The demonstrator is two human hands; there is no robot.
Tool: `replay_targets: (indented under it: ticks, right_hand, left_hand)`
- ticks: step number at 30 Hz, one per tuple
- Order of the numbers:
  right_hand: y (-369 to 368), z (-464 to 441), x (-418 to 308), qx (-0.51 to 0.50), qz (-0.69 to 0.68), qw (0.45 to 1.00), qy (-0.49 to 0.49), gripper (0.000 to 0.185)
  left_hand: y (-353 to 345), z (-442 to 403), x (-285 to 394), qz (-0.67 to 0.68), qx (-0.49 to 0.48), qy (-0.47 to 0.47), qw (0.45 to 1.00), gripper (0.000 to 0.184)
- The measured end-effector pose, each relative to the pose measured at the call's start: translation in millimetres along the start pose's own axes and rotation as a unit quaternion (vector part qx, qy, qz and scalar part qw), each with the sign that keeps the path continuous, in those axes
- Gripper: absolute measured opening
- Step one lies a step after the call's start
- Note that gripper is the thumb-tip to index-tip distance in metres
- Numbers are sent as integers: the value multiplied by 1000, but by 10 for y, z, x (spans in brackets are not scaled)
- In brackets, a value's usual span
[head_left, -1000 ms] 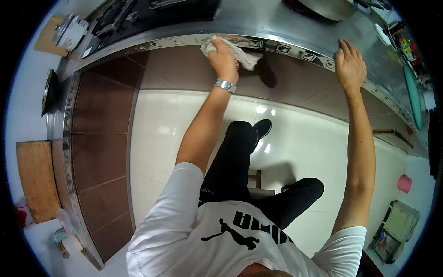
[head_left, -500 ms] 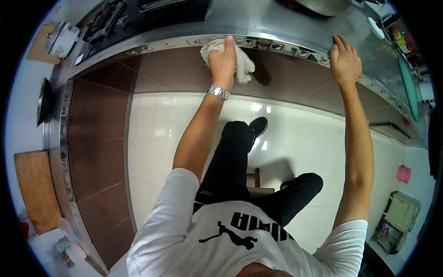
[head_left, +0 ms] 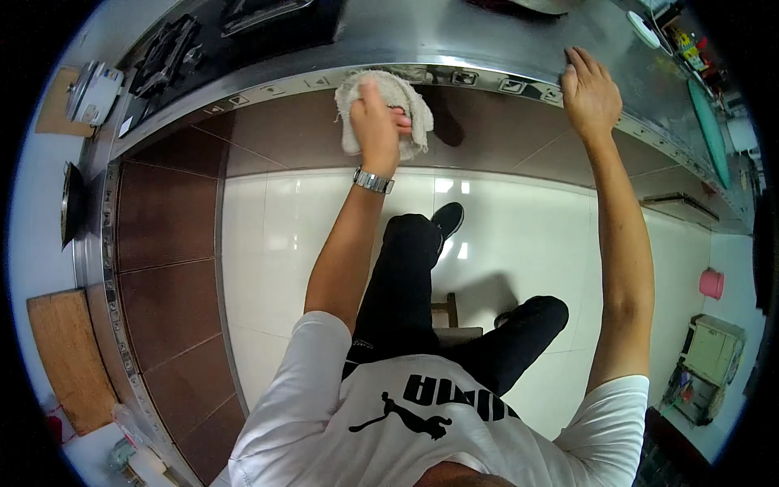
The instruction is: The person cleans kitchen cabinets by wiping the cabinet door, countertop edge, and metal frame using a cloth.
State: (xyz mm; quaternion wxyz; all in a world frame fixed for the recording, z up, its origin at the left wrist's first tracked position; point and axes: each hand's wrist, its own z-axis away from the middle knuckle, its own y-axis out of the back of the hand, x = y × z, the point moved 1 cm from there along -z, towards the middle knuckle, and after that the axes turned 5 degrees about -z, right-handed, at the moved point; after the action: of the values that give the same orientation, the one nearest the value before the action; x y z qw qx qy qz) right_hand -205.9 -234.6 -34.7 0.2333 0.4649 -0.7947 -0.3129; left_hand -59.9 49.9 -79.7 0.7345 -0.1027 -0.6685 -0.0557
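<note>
A pale, rough rag (head_left: 418,134) lies bunched against the patterned front edge of the counter. My left hand (head_left: 376,126), with a metal watch on its wrist, presses on the rag with curled fingers and the thumb on top. Farther right, my right hand (head_left: 591,93) rests on the rim of the steel counter (head_left: 462,36). Its fingers stretch flat over the top, and it holds nothing.
At the upper left is a black gas stove (head_left: 268,32), with a white rice cooker (head_left: 96,91) beyond it. A wooden board (head_left: 73,357) leans at the left. A stool (head_left: 454,333) stands under me. A pink bin (head_left: 712,284) is at the right.
My left hand and the rag have shifted a little left along the counter edge, and the rag is spread wider. My right hand stays on the rim; the whole view has turned slightly.
</note>
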Motion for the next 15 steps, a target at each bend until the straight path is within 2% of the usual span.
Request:
replay_targets:
  ticks: [2, 3, 4, 6, 8, 10, 12, 15]
  right_hand:
    - [4, -3, -10, -5, -2, 1000, -11, 43]
    - [15, 0, -14, -9, -8, 1000, -17, 43]
    - [18, 11, -9, -11, -5, 1000, -20, 43]
    - [10, 12, -28, 4, -12, 1000, -20, 42]
    - [-6, 19, -38, 1, -13, 999, -31, 42]
    - [-5, 11, -48, -3, -15, 999, -38, 42]
    - [16, 12, -47, -5, -18, 999, -34, 42]
    - [3, 14, -25, 13, -18, 1000, -15, 42]
  left_hand:
    - [-10, 25, 80, 46, 56, -40, 997, 48]
    - [-7, -12, 110, 13, 51, -100, 994, 47]
    - [-14, -53, 116, 12, 47, -98, 994, 47]
    - [-38, -158, 132, -101, 80, -132, 983, 50]
    - [-167, -166, -61, -152, 74, -160, 973, 51]
    - [-396, -93, -205, -303, 11, -294, 906, 49]
    - [-621, 71, -109, -320, -17, -368, 873, 50]
    - [-809, 208, -40, -378, -40, -362, 851, 45]
